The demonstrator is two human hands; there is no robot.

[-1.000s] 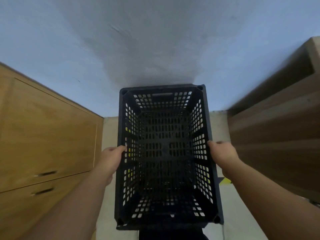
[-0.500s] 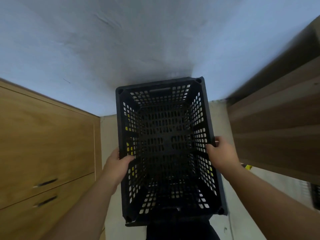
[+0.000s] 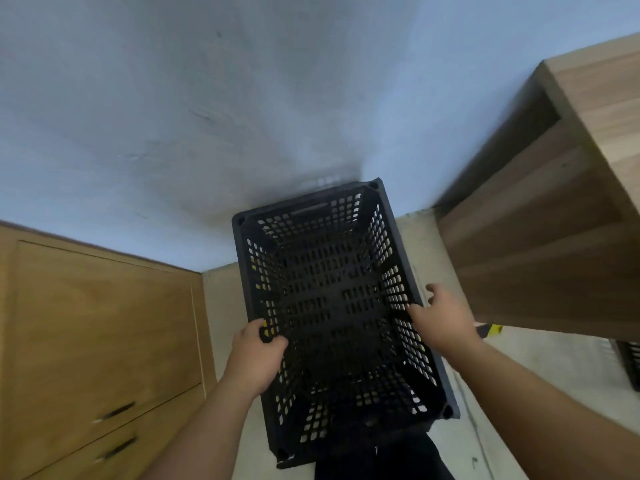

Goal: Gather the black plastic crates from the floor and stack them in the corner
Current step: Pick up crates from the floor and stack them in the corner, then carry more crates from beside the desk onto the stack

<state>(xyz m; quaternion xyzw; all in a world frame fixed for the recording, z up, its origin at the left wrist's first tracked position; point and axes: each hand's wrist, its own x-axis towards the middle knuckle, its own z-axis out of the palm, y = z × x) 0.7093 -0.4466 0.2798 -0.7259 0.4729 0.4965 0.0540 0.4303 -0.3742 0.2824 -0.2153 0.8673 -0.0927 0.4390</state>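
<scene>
A black plastic crate (image 3: 332,306) with perforated walls, open side up, is held low in front of me, its far end close to the blue-grey wall (image 3: 242,116). It is skewed, near end swung to the right. My left hand (image 3: 258,355) grips the left long rim, fingers curled over the edge. On the right long rim, my right hand (image 3: 441,318) has its thumb at the edge and its fingers loosely outside. What lies beneath the crate is hidden.
A wooden cabinet (image 3: 97,341) with slot handles flanks the left side. A darker wooden unit (image 3: 540,237) stands on the right. Pale floor (image 3: 221,306) shows between them. Another black crate (image 3: 632,362) peeks in at the right edge, near a small yellow item (image 3: 493,329).
The crate has dropped lower toward the floor by the wall and twisted slightly, near end to the right. My right hand's fingers have loosened outward; both hands stay on the rims.
</scene>
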